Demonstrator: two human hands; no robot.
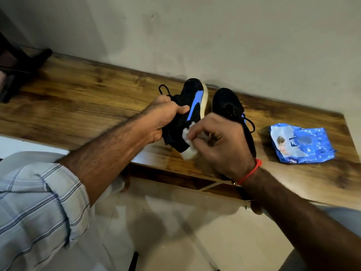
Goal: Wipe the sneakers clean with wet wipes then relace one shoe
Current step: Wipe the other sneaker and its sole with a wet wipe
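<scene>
A black sneaker with a blue stripe and a white sole [192, 100] is tipped on its side above the wooden table [82, 98]. My left hand [166, 118] grips it by the collar. My right hand [220, 141] pinches a crumpled white wet wipe [187, 133] against the shoe's side near the heel. The second black sneaker [226, 104] stands upright on the table just to the right, partly hidden behind my right hand, its black laces tied.
A blue pack of wet wipes [301, 143] lies on the table at the right. A dark object [21, 69] stands at the table's far left. A pale wall [195, 36] runs directly behind the table. Below the near edge is a light tiled floor [166, 222].
</scene>
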